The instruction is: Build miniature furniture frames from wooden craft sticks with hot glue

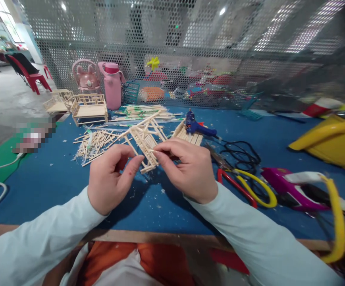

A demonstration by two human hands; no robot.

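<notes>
A small frame built of thin wooden sticks (pixel 145 140) stands tilted on the blue table mat (pixel 56 186), just beyond my hands. My left hand (pixel 110 178) is curled, thumb and fingers pinched near the frame's lower end. My right hand (pixel 184 167) is also curled, its fingertips pinching a stick at the frame's near edge. Both hands touch the stick frame from either side.
A heap of loose sticks (pixel 96 143) lies left of the frame. A blue glue gun (pixel 196 126) rests behind on a stick panel, with black cable. Red and yellow-handled cutters (pixel 243 184) lie right. Finished stick furniture (pixel 89 108), a pink bottle (pixel 112 85) and mesh fence stand behind.
</notes>
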